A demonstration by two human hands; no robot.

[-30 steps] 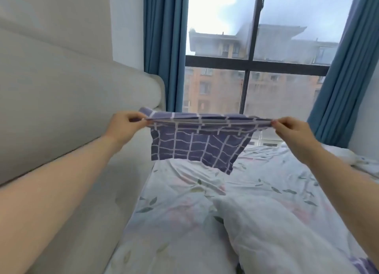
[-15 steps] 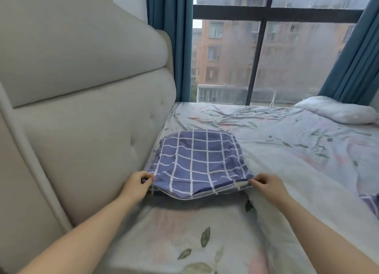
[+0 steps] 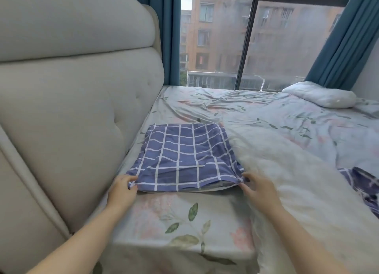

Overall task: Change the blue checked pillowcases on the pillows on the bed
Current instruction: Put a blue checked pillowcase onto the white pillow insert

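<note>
Left hand (image 3: 123, 188): palm down on the bed, thumb and fingers curled round the near left corner of the blue checked pillowcase (image 3: 184, 156), pinching it.
Right hand (image 3: 258, 188): palm down, fingers spread a little and slightly blurred, fingertips closed on the near right corner of the same pillowcase.
Forearms: both bare, reaching forward from the near edge, roughly parallel, with the cloth's near edge between the hands.
Pillowcase position: flat on the floral bed sheet (image 3: 184, 218), on the left side of the bed just beside the headboard (image 3: 71, 109); its near edge gapes slightly and shows a pale lining.
Quilt (image 3: 287, 171): white and rumpled, just right of the pillowcase, touching its right edge.
Second checked cloth (image 3: 365, 187): blue checked fabric at the right edge, partly under the quilt; what it is cannot be told.
Bare pillow (image 3: 322, 96): white, at the far right of the bed, well apart from the hands.
Window (image 3: 287, 37): beyond the far side of the bed, with a blue curtain (image 3: 170, 37) at its left.
</note>
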